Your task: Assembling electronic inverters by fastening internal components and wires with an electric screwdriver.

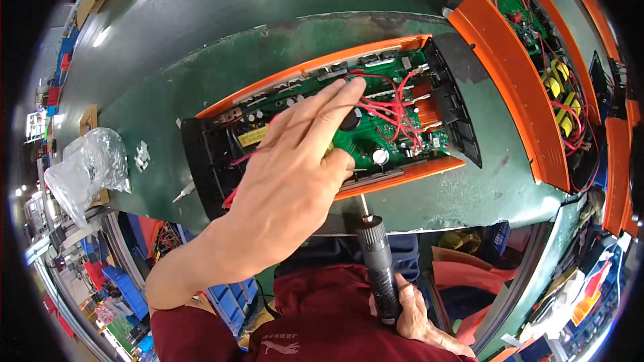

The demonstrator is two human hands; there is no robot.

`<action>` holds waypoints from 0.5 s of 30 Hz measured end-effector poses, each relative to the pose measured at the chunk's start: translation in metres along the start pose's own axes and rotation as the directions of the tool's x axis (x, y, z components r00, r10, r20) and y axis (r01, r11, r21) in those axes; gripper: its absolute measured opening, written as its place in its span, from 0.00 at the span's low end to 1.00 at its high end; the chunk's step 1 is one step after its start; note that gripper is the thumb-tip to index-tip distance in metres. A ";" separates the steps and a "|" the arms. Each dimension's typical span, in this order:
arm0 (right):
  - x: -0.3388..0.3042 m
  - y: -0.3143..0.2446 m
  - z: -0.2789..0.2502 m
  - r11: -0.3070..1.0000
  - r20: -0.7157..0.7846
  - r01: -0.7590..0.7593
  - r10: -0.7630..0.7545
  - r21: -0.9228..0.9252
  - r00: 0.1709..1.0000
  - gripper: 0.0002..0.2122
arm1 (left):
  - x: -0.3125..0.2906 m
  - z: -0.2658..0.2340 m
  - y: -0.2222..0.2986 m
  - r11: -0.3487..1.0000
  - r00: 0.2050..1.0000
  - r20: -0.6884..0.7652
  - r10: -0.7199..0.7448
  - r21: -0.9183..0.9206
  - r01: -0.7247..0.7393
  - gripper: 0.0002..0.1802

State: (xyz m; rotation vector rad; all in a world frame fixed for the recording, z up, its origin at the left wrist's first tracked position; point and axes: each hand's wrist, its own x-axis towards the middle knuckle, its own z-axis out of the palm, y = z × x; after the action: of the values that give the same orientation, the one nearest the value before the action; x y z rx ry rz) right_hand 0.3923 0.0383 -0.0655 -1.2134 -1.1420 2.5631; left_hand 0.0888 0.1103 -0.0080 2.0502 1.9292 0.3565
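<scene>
An orange and black metal casing [446, 162] lies on the green bench with its top off. Inside it is a green circuit board [355, 149] with red wires [396, 108] and round capacitors. My left hand [288, 174] reaches over the board from the near side, fingers stretched toward the far side and resting on or just above the parts; what lies under the palm is hidden. My right hand [410, 310] is wrapped round the grip of a black electric screwdriver [377, 258]. Its thin bit points up at the casing's near orange wall, and whether it touches a screw cannot be made out.
A second orange casing [503, 87] with exposed boards and yellow coils stands to the right, with more orange parts [616, 174] beyond it. On the left are a clear plastic bag [90, 167] and small white pieces [142, 156]. Blue bins [231, 303] sit below the bench.
</scene>
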 end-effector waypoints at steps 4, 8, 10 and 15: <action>0.000 0.002 0.002 0.994 -0.033 -0.077 0.080 0.074 0.996 0.42 | -0.002 0.002 -0.001 0.999 1.000 0.011 -0.001 -0.036 0.001 0.05; 0.003 -0.002 0.005 0.993 -0.051 -0.079 0.084 0.090 0.995 0.44 | -0.001 -0.003 -0.002 0.996 0.999 0.043 -0.020 -0.090 0.024 0.06; 0.002 0.006 0.003 0.988 -0.072 -0.071 0.081 0.135 0.994 0.45 | 0.000 -0.004 -0.007 0.990 0.999 0.036 0.034 -0.140 -0.029 0.07; 0.002 0.008 0.001 0.989 -0.050 -0.063 0.070 0.136 0.996 0.45 | 0.001 -0.007 -0.006 0.991 0.998 0.052 0.028 -0.136 -0.021 0.07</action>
State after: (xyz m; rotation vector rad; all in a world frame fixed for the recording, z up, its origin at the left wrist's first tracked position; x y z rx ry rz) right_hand 0.3923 0.0323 -0.0718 -1.3015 -0.9176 2.5891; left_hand 0.0812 0.1123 -0.0041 1.9780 1.7982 0.4208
